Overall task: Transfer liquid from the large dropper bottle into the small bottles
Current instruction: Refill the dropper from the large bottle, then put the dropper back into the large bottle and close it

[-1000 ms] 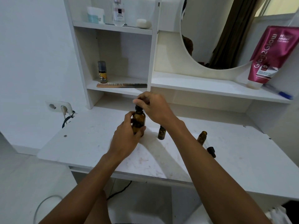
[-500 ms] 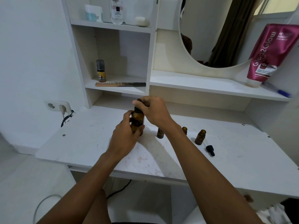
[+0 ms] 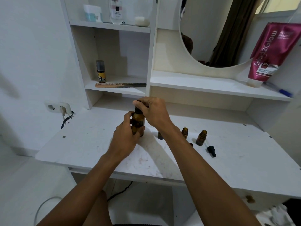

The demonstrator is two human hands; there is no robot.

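The large amber dropper bottle [image 3: 138, 122] stands upright on the white desk [image 3: 91, 144]. My left hand [image 3: 126, 137] wraps around its body. My right hand [image 3: 152, 111] covers its black dropper cap from above, fingers closed on it. Three small amber bottles stand uncapped to the right: one [image 3: 160, 135] partly behind my right wrist, one [image 3: 184, 132] just beyond my forearm, one [image 3: 201, 137] farther right. A small black dropper cap [image 3: 211, 150] lies on the desk beside that last bottle.
A shelf unit rises behind the desk with a comb [image 3: 120, 85] and a small spray bottle [image 3: 101, 71]. A pink tube [image 3: 270, 53] stands at the right under a round mirror [image 3: 228, 30]. A wall socket [image 3: 57, 107] with a plugged cable sits at the left.
The view has shifted slightly, so a third small bottle shows past my right forearm. Both hands stay on the large bottle and its cap in nearly the same place.
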